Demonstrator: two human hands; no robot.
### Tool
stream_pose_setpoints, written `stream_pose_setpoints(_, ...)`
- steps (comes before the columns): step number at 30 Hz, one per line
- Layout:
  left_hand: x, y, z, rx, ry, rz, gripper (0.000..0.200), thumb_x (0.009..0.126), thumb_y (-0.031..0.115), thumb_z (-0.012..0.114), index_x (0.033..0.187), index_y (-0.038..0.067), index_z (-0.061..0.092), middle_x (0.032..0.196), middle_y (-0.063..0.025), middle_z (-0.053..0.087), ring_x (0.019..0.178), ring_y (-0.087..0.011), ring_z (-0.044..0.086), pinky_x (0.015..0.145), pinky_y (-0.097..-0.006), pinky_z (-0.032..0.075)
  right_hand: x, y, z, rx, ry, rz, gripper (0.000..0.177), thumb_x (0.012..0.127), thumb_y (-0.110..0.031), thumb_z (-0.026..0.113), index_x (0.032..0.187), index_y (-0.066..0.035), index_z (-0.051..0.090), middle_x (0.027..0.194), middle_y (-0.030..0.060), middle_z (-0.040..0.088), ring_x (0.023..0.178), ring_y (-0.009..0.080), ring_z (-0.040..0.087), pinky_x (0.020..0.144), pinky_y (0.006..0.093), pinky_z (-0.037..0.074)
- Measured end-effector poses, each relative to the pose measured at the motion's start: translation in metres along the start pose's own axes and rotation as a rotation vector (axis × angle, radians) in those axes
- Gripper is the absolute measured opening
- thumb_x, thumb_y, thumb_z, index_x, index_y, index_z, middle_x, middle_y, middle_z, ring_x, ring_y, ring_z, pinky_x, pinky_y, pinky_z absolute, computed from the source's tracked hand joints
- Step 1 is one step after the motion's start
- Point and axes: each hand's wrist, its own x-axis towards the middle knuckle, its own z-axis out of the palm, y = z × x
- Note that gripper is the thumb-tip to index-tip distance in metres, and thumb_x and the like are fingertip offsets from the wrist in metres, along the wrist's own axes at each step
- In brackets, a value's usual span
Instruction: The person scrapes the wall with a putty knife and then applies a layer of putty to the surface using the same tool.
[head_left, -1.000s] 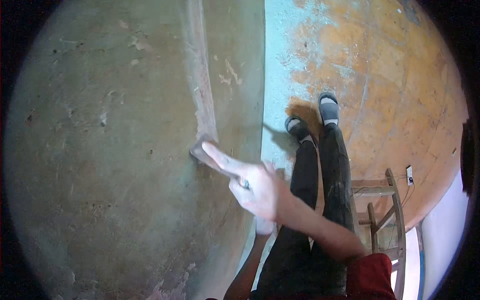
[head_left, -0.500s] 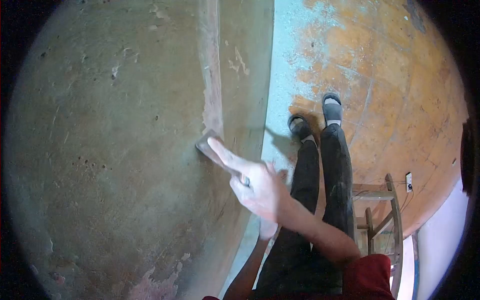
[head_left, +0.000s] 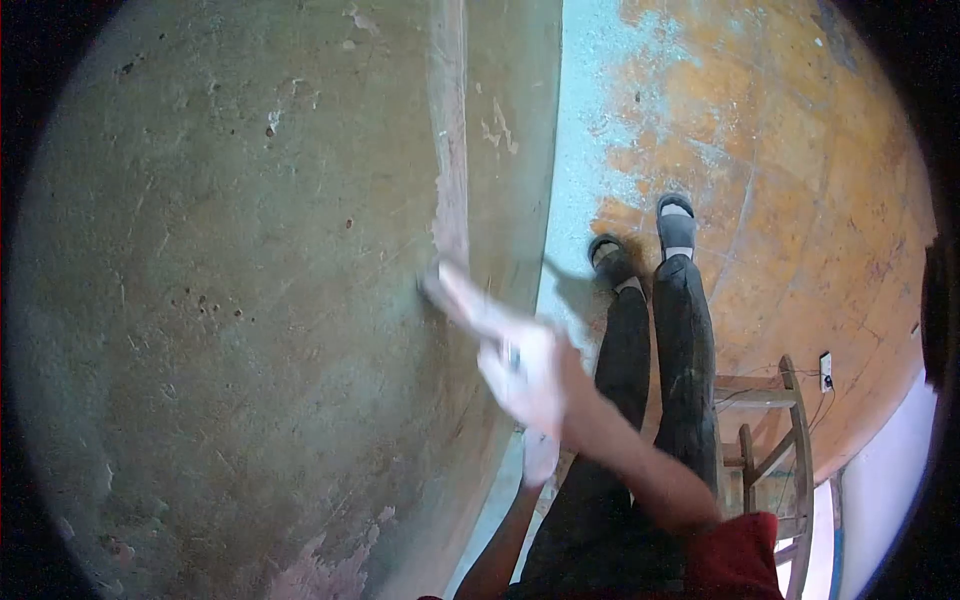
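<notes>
My right hand (head_left: 530, 370), dusted white, is closed around a flat dark scraper (head_left: 432, 288). Motion blurs the tool, and my fingers cover much of it. Its far end lies at the wall (head_left: 250, 400), by the lower end of a pale, scraped-looking vertical strip (head_left: 452, 170). My left hand (head_left: 540, 458), also whitened, is below the right one, near my legs. Its fingers are mostly hidden behind the right hand and forearm, so I cannot see whether it holds anything.
Orange floor tiles (head_left: 780, 200) carry white dust and flakes along the wall base (head_left: 580, 130). My slippered feet (head_left: 677, 225) stand close to the wall. At right are a wooden ladder-like frame (head_left: 800, 440) and a power socket strip (head_left: 825, 370) with cords.
The view has shifted, so wall and floor appear slightly farther right and lower. My right hand still grips the scraper near the strip's lower end, now more blurred.
</notes>
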Motion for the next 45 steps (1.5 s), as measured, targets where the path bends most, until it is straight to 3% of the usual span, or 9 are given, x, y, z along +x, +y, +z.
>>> stream_pose_setpoints(10,-0.002,0.031,-0.003,-0.077,-0.001,-0.019,0.027,0.1,0.022,0.059,0.078,0.007,0.056,0.061,0.0027,0.048,0.052,-0.0073,0.047,0.048,-0.0284,0.036,0.014,0.011,-0.002,0.026,0.123,-0.331,0.073,0.082,0.011,0.047,0.151,-0.015,0.044,0.141,0.019,0.051,0.077,0.0208,0.071,0.072,0.0298,0.053)
stream_pose_setpoints(12,-0.001,0.033,0.001,-0.101,-0.003,-0.022,0.028,0.1,0.023,0.059,0.078,0.007,0.056,0.06,0.0028,0.047,0.052,-0.0069,0.046,0.048,-0.0281,0.036,0.04,-0.032,-0.038,-0.05,-0.039,0.102,0.073,0.081,0.011,0.049,0.15,-0.012,0.044,0.139,0.0196,0.053,0.09,0.0287,0.073,0.079,0.0319,0.055)
stream_pose_setpoints(14,0.004,0.029,0.003,-0.108,-0.009,-0.016,0.028,0.1,0.022,0.059,0.078,0.007,0.056,0.06,0.0027,0.047,0.052,-0.0069,0.046,0.048,-0.028,0.036,0.019,-0.01,-0.014,-0.056,0.086,-0.227,0.069,0.083,0.007,0.05,0.149,-0.011,0.045,0.121,0.0283,0.058,0.07,0.0243,0.07,0.068,0.0325,0.053)
stream_pose_setpoints(20,0.008,0.012,-0.006,-0.197,-0.056,-0.068,0.022,0.096,0.018,0.059,0.077,0.007,0.057,0.058,0.0018,0.048,0.05,-0.007,0.045,0.047,-0.0272,0.036,0.055,-0.034,-0.044,-0.085,0.026,-0.057,0.073,0.08,0.011,0.051,0.149,-0.012,0.045,0.134,0.0211,0.059,0.082,0.0257,0.074,0.075,0.033,0.057)
stream_pose_setpoints(22,0.009,0.014,-0.008,0.0,-0.029,-0.053,0.027,0.1,0.014,0.058,0.075,0.005,0.052,0.065,0.0037,0.045,0.061,-0.0061,0.04,0.055,-0.0285,0.034,0.024,-0.001,-0.015,0.05,0.065,-0.311,0.07,0.082,0.006,0.05,0.148,-0.013,0.046,0.129,0.0285,0.058,0.072,0.0256,0.071,0.07,0.0341,0.055)
stream_pose_setpoints(37,0.02,-0.035,0.006,0.059,-0.009,0.082,0.031,0.097,0.013,0.059,0.069,0.001,0.054,0.058,-0.0002,0.045,0.058,-0.0082,0.04,0.052,-0.0333,0.036,0.019,-0.018,-0.033,-0.029,-0.038,-0.111,0.075,0.079,0.013,0.052,0.149,-0.014,0.048,0.091,0.024,0.066,0.056,0.0059,0.041,0.054,0.0254,0.043)
stream_pose_setpoints(40,0.022,-0.069,0.005,-0.275,0.115,0.03,0.032,0.1,0.02,0.059,0.075,0.001,0.06,0.061,-0.0009,0.049,0.06,-0.0079,0.044,0.053,-0.0344,0.037,0.011,-0.016,-0.016,-0.009,0.001,-0.094,0.073,0.08,0.01,0.05,0.149,-0.013,0.045,0.122,0.0262,0.06,0.058,0.0287,0.063,0.062,0.0298,0.051)
stream_pose_setpoints(42,-0.005,0.016,0.001,-0.028,-0.012,-0.075,0.028,0.1,0.021,0.059,0.08,0.001,0.06,0.065,0.0003,0.051,0.062,-0.0083,0.046,0.056,-0.0324,0.038,0.05,-0.005,-0.021,-0.151,0.172,-0.346,0.073,0.082,0.009,0.049,0.151,-0.016,0.044,0.13,0.0248,0.06,0.076,0.0198,0.073,0.07,0.0294,0.055)
stream_pose_setpoints(45,0.006,0.01,0.0,-0.083,-0.038,-0.078,0.025,0.101,0.021,0.058,0.086,0.002,0.061,0.068,0.002,0.05,0.065,-0.0075,0.045,0.059,-0.0288,0.038,0.052,-0.018,-0.03,-0.032,0.075,-0.102,0.07,0.084,0.008,0.049,0.15,-0.014,0.044,0.127,0.0265,0.059,0.074,0.0158,0.071,0.065,0.0305,0.055)
